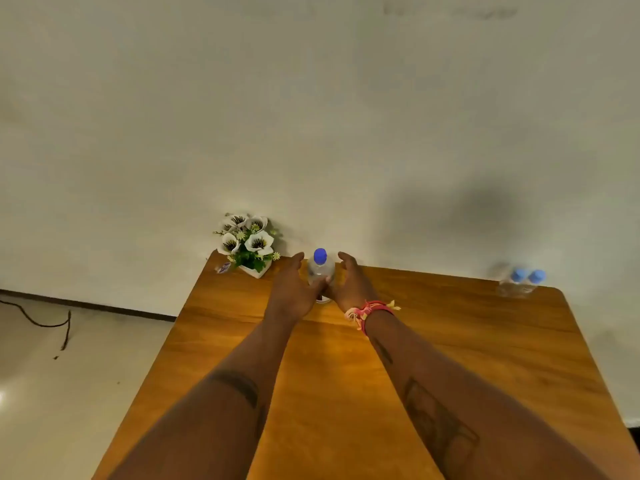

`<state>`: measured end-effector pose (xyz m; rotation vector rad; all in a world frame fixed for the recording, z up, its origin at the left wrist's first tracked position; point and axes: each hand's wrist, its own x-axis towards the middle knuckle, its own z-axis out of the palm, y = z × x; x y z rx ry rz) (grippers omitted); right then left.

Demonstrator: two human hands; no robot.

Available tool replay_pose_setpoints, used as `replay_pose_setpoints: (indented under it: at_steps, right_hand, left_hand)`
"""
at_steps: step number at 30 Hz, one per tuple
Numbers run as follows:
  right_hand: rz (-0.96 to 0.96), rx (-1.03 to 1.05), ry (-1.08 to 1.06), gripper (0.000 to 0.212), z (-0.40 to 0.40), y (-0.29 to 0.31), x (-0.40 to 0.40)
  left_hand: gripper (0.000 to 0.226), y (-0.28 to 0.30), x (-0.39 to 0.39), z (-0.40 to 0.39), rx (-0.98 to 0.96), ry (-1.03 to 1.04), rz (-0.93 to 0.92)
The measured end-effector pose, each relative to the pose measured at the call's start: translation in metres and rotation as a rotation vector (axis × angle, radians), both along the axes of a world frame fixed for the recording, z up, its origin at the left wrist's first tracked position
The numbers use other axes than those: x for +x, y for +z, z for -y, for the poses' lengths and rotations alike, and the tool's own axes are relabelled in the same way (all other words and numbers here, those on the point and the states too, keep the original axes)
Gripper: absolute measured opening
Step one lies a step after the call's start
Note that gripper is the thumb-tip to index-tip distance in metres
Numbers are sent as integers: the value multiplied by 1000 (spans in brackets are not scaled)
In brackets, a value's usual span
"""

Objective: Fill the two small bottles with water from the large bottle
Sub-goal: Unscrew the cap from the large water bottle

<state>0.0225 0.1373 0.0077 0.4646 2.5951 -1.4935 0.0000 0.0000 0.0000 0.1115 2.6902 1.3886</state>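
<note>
The large bottle (321, 268) stands upright on the wooden bench (450, 341), at about 12 o'clock from the person, near the far edge by the wall. Its long axis is vertical and its blue cap (320, 255) points up. The body is clear; no label or writing on it can be read.

The left hand (294, 289) is at the bottle's 9 o'clock side and the right hand (349, 284) at its 3 o'clock side. The fingers of both hands are spread and curved around the bottle, with the left thumb lying across its lower front. Whether the right hand touches the bottle cannot be told. A red and pink thread band (370, 311) circles the right wrist.

The 2 small bottles (521, 282) stand upright side by side at about 2 o'clock, in the far right corner of the bench, light blue caps up, well apart from the hands. A pot of white flowers (247, 244) sits at 11 o'clock.
</note>
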Motion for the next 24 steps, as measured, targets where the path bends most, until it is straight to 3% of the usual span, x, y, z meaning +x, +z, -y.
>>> replay_pose_setpoints:
  at_steps: [7,16,24]
  right_hand:
    - [-145,120,15,55,10,-54,-7]
    - [-324,193,34,44,13,-65,52]
    - [-406,184,52,47,32,-59,190]
  left_hand:
    - [50,-45,-4,-4,97,-20,-119]
    - [56,-42,65,15,145,-32,-295]
    - [63,-42,199,40,144,-50,-331]
